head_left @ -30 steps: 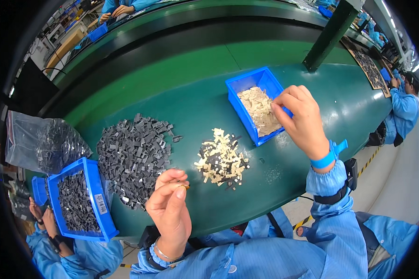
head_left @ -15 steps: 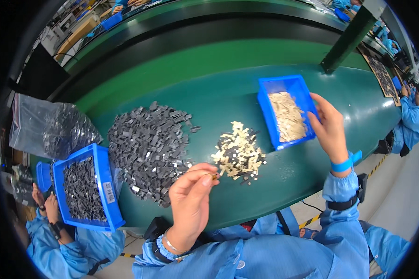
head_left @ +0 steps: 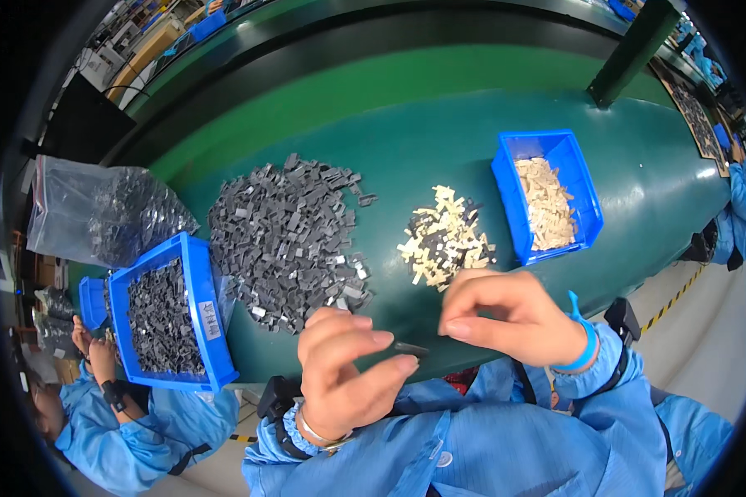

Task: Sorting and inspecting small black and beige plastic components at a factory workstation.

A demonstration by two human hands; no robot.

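My left hand is above the front edge of the green bench, thumb and forefinger closing on a small dark plastic piece that sticks out to the right. My right hand faces it with curled fingers and thumb in a pinch; whatever is between them is hidden. Beyond the right hand lies a small mixed pile of pale yellow and black pieces. To the left of that is a large heap of dark grey plastic pieces. Farther right, a blue bin holds flat beige pieces.
At left a larger blue bin full of dark pieces stands before a clear plastic bag. A co-worker's hands are beside it. A green post rises at the back right, and another co-worker sits far right.
My right hand has left the blue bin and come in close to my left hand. The left hand has stayed low, and its fingers have spread somewhat. The whole view has shifted slightly.
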